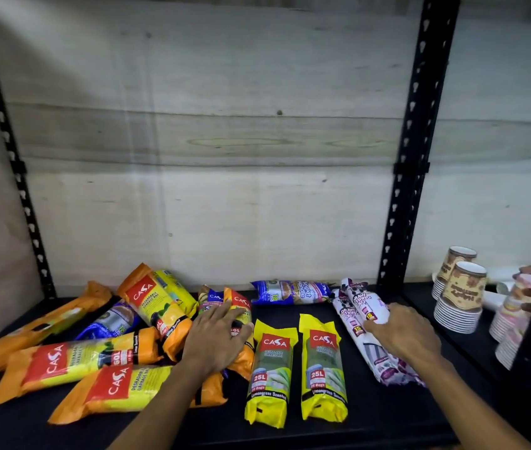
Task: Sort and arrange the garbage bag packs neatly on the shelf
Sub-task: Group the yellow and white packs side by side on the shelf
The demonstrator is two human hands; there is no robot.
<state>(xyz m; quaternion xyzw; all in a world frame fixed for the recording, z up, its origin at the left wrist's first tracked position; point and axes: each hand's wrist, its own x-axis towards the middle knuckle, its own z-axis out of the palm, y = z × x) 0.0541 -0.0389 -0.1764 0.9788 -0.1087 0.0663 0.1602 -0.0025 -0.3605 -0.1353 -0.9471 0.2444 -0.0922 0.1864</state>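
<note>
Several garbage bag packs lie on the black shelf (368,414). Orange packs (72,362) are piled loosely at the left, with a blue pack (108,323) among them. Two yellow 25L packs (270,368) lie side by side in the middle. A blue pack (293,292) lies crosswise at the back. My left hand (215,339) rests flat on an orange pack (241,323), fingers spread. My right hand (400,332) grips the white and purple drawstring packs (358,316) at the right.
Black slotted uprights (410,177) frame the bay, with a pale wooden back panel (209,157) behind. To the right, stacks of paper cups (459,297) and pink cups (514,316) stand on the neighbouring shelf section.
</note>
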